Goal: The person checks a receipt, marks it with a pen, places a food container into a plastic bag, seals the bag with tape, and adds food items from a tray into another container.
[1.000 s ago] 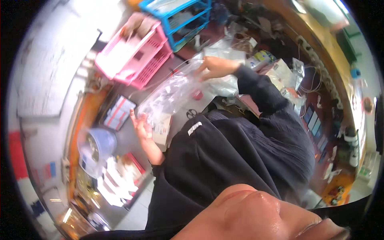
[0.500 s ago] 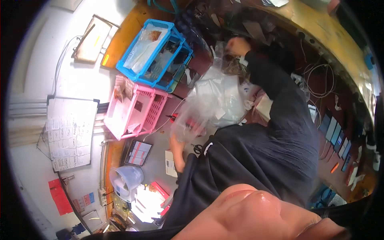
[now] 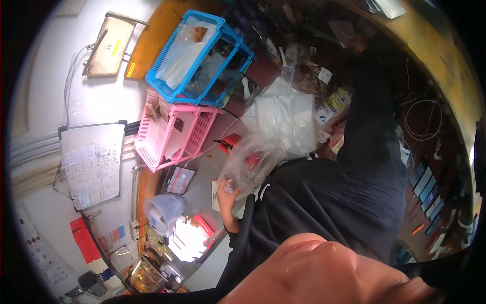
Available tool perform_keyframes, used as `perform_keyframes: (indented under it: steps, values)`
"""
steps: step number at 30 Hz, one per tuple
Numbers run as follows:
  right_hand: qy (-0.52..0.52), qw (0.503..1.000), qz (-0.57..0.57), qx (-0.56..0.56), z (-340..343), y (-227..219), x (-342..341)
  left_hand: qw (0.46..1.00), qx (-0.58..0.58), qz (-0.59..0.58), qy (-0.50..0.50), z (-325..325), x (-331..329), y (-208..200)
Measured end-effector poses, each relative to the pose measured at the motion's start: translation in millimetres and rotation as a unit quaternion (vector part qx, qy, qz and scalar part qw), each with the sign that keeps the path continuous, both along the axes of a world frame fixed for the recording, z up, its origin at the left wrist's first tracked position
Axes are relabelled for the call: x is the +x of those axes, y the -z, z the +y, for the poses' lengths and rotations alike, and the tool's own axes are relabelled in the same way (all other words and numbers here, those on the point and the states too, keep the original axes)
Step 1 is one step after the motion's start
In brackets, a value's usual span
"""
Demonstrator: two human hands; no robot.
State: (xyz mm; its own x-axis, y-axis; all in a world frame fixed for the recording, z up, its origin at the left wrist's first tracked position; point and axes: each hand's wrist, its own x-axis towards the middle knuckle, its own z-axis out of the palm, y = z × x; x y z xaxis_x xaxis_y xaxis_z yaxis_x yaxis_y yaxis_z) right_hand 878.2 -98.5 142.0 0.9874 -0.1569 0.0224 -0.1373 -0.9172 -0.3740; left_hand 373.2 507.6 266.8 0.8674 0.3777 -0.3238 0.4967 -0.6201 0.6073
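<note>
At far left, one whiteboard (image 3: 93,164) hangs on the wall. Right of it stand two racks, one pink (image 3: 174,133) and, farther off, one blue (image 3: 190,66), walling in that side. Nearer are one tablet (image 3: 179,180), one translucent bucket (image 3: 164,209) and white papers (image 3: 186,240). A strip of grey counter (image 3: 200,175) shows between the tablet and one white box (image 3: 214,198). Beside the box, the left hand (image 3: 226,197) is closed on the near end of one clear plastic bag (image 3: 263,152); beyond the bag, a stack of pale bags (image 3: 286,119) crowds the middle. The right hand (image 3: 359,44) reaches far right into shadow; I cannot tell whether it holds anything. Farther right lie one coiled white cable (image 3: 424,119) and, nearer, at least five flat slabs (image 3: 428,187), inside the curving wooden ledge (image 3: 440,50).
</note>
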Motion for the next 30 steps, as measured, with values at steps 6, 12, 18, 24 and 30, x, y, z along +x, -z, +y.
perform_keyframes:
  steps: [6,12,18,24,30]
  values:
    - [0.009,0.999,-0.052,0.0,-53,1,-6,0.997,-0.023,-0.035,0.068,6,25,7]
    - [0.008,0.999,-0.024,-0.021,0,-43,-17,0.999,-0.036,-0.023,-0.019,4,-2,6]
    - [0.008,0.918,-0.231,-0.322,-51,-47,-31,0.99,0.118,-0.042,0.068,12,6,22]
    - [0.113,-0.221,-0.016,-0.969,32,-147,-73,0.979,0.13,-0.07,0.142,6,34,27]
    - [0.505,-0.63,-0.138,-0.573,376,-278,-273,0.993,-0.045,-0.094,0.062,11,36,-13]
